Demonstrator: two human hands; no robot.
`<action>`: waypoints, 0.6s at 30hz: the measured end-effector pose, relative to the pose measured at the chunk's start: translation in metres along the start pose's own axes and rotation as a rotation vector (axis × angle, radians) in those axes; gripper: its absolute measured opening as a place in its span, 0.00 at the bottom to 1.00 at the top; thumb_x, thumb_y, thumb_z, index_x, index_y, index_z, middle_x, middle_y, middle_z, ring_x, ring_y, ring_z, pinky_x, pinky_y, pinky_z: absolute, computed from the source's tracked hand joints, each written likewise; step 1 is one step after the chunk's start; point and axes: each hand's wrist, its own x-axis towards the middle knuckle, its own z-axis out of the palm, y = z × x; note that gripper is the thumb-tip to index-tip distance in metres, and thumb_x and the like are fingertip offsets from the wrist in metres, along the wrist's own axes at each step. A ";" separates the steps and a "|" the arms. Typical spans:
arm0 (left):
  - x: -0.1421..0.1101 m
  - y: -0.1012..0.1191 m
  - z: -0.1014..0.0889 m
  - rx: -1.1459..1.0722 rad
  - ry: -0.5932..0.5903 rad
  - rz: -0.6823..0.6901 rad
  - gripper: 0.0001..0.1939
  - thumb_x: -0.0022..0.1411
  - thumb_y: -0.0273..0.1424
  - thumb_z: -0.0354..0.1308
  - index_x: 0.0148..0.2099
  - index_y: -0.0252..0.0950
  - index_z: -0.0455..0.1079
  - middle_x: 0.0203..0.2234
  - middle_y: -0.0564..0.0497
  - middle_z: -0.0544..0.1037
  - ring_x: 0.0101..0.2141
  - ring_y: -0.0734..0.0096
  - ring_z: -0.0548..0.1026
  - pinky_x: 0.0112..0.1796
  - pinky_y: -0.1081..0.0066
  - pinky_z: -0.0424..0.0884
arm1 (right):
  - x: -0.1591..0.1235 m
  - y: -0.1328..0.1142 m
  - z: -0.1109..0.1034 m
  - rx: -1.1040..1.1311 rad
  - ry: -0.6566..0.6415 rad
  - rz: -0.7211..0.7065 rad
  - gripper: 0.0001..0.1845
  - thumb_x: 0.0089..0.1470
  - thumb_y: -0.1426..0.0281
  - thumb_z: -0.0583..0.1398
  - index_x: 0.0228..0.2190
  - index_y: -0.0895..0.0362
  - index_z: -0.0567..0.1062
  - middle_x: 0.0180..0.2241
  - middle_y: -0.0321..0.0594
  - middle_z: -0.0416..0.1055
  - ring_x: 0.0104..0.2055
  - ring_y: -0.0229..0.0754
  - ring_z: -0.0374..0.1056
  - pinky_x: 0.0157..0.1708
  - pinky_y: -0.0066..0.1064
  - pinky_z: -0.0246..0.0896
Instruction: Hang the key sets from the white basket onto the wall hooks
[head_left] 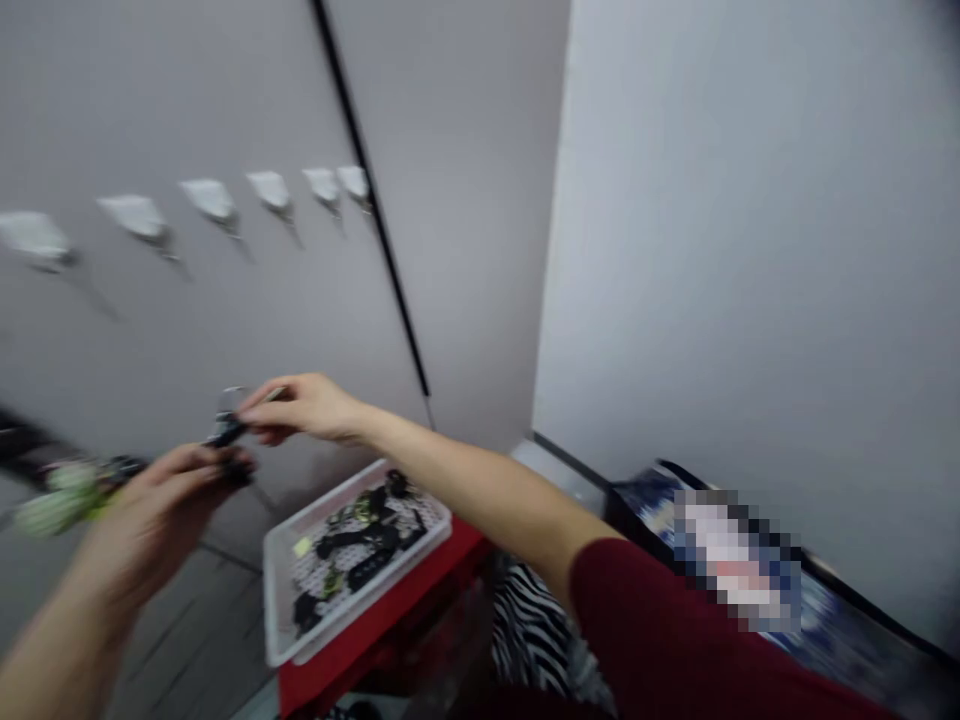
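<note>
The right hand (307,408) pinches a small dark clip (225,428) at chest height before the wall, its fingers clamped on it; the left hand (169,500) closes on its lower end. Both hands should stay steady above the white tray (281,560) of similar pieces.

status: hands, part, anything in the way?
Left hand and right hand both pinch small dark part. White tray of black pieces below. Picture blurred. Nothing between.

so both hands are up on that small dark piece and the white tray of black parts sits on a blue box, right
Not quite: in the head view the box under the white tray is red, not blue. Both the left hand and right hand do meet at the small dark piece.
</note>
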 end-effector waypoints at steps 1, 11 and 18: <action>-0.002 0.003 0.002 -0.176 -0.078 -0.022 0.02 0.35 0.30 0.53 0.18 0.39 0.62 0.18 0.58 0.71 0.26 0.74 0.67 0.30 0.73 0.64 | 0.000 -0.005 0.000 -0.054 0.018 -0.032 0.02 0.37 0.77 0.54 0.20 0.60 0.65 0.13 0.27 0.61 0.15 0.25 0.57 0.20 0.20 0.56; 0.000 -0.004 -0.011 -0.607 -0.314 -0.102 0.09 0.45 0.29 0.51 0.33 0.32 0.60 0.25 0.50 0.70 0.22 0.79 0.68 0.24 0.78 0.64 | 0.027 -0.022 0.008 -0.237 0.074 -0.065 0.06 0.39 0.70 0.53 0.20 0.61 0.63 0.14 0.30 0.60 0.15 0.27 0.56 0.19 0.23 0.54; -0.001 -0.011 -0.027 -0.544 -0.238 -0.124 0.09 0.45 0.28 0.51 0.32 0.31 0.58 0.19 0.51 0.70 0.16 0.82 0.66 0.17 0.82 0.60 | 0.022 0.002 0.008 -0.678 0.165 -0.142 0.08 0.37 0.72 0.53 0.25 0.60 0.67 0.24 0.37 0.66 0.26 0.33 0.60 0.28 0.27 0.55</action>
